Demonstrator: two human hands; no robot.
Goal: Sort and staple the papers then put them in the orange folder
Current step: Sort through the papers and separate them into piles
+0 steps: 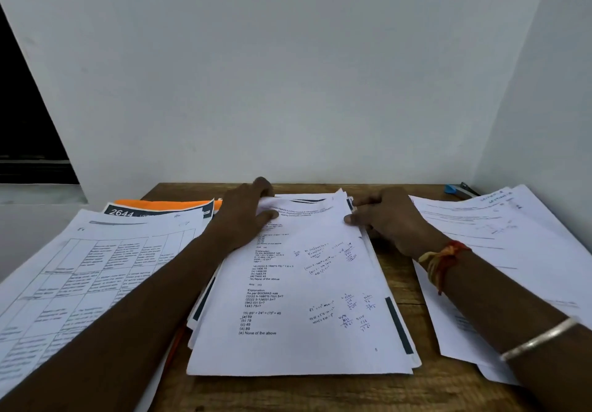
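Observation:
A thick stack of printed papers with sums and handwritten notes lies in the middle of the wooden table. My left hand grips the stack's far left corner, fingers curled over the top edge. My right hand holds the far right edge, thumb on the top sheet and fingers under it. The orange folder lies at the back left, mostly covered by sheets. A stapler with a blue end sits at the back right corner by the wall.
A pile of papers with printed tables spreads over the left side and overhangs the table. Another pile of sheets lies on the right, under my right forearm. White walls close the back and right.

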